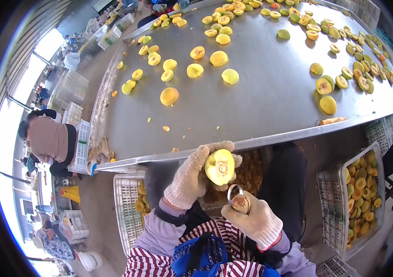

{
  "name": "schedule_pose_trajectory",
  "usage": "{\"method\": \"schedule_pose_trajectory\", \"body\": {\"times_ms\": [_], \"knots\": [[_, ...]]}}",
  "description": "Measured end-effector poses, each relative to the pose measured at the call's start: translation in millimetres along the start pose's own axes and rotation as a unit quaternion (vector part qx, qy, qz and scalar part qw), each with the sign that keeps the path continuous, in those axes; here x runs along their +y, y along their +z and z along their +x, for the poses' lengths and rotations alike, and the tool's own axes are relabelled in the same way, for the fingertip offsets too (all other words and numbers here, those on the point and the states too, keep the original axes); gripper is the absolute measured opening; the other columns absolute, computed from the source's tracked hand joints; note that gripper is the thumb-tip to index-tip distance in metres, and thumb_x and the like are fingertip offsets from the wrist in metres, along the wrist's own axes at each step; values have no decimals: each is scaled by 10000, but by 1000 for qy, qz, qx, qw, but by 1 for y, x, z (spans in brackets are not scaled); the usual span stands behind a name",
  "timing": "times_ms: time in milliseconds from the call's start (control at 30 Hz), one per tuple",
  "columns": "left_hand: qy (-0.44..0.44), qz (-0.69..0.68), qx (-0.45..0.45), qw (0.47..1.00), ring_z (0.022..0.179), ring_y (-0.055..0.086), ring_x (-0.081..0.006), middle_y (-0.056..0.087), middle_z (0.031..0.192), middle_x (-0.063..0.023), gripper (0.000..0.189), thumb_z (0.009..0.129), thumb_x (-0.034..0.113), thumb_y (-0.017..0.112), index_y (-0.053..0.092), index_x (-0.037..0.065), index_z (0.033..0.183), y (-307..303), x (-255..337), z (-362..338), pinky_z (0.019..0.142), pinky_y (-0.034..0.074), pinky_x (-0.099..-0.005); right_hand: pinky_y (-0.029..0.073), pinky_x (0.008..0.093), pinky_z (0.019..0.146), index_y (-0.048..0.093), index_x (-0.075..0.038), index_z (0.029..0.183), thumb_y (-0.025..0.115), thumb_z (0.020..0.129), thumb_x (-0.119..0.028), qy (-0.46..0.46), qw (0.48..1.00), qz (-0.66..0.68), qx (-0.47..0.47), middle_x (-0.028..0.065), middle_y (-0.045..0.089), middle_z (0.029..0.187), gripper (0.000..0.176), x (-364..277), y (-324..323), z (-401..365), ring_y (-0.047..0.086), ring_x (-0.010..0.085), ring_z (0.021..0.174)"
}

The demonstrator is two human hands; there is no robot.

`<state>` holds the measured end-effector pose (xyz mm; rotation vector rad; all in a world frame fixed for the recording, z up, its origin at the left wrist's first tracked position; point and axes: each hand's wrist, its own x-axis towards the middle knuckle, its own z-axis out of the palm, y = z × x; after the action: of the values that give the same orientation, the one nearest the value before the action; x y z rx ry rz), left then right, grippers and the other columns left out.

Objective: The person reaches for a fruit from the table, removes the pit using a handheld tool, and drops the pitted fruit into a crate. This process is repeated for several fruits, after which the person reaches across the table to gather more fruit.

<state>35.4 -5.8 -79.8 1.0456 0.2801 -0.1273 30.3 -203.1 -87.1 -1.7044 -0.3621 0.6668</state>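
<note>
My left hand [188,181], in a cream knitted glove, is wrapped round a yellow peach half [218,165]. The cut face is turned up toward me, with a brownish, rough centre. In my gloved right hand [258,222] is a ring-bladed pitting tool [240,203], gripped by its stubby wooden handle. Its metal loop points up, just below the fruit and apart from it. Both hands are in front of the near edge of the metal table [252,106], over my lap.
Several peach halves [195,70] lie scattered across the table, more thickly at the right. A wooden-looking stick [332,121] rests by the near rim. Crates of fruit flank me: a white one [129,207] at left, another [332,207] at right. A person [51,138] sits at far left.
</note>
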Motion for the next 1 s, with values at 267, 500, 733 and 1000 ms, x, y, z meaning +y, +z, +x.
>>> {"method": "schedule_pose_trajectory", "body": {"times_ms": [267, 500, 733, 1000], "knots": [[53, -4, 10, 999, 1091, 651, -284, 596, 1323, -208, 730, 938, 652, 545, 563, 32, 1323, 23, -24, -16, 897, 578, -416, 497, 381, 524, 617, -17, 849, 777, 848, -225, -51, 996, -27, 61, 142, 607, 644, 263, 3, 2, -4, 654, 316, 575], [77, -73, 41, 993, 1223, 596, -293, 515, 1438, -143, 715, 861, 537, 743, 521, 53, 1339, 33, -33, -17, 912, 590, -417, 526, 379, 552, 642, -12, 910, 780, 840, -221, -61, 995, -7, 73, 148, 651, 687, 259, 9, 3, -3, 679, 329, 616], [129, -25, 58, 990, 1255, 578, -289, 472, 1486, -156, 612, 897, 489, 726, 524, 67, 1292, 52, -42, -24, 943, 575, -418, 550, 392, 587, 655, -15, 1007, 758, 863, -224, -73, 995, 2, 67, 160, 695, 773, 274, 10, 1, -5, 706, 346, 686], [272, 173, -26, 946, 1186, 621, -276, 551, 1395, -190, 385, 1051, 272, 498, 555, -3, 1315, 50, -32, -27, 1002, 507, -378, 523, 318, 675, 653, -26, 1053, 700, 931, -246, 113, 974, 177, -84, 92, 688, 804, 256, 0, -11, -11, 657, 150, 732]]}}
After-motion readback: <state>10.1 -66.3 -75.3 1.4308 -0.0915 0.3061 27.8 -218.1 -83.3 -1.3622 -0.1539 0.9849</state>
